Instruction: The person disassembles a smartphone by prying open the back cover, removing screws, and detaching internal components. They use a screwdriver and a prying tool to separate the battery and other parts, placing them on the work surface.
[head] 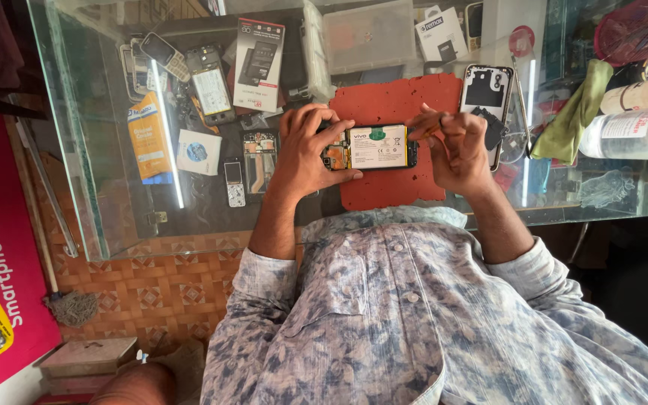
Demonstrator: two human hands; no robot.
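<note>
Phone (373, 147) with its back off, between both sets of fingers, over the red mat (384, 101) on the glass table (99, 135). Left hand (305, 154) fingers curl over its end; right hand (455, 150) fingers pinch the other end. Likely light, stiff, fragile: hold the edges, not the bare battery and board.

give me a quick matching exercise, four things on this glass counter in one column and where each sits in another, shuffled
Things:
1. opened phone
2. red mat
3. green cloth
4. white back cover

Places:
A. far right, beside the bottles
B. held between left hand and right hand
C. just beyond the right hand
D. under the phone

Pairs: 1-B, 2-D, 3-A, 4-C
</note>
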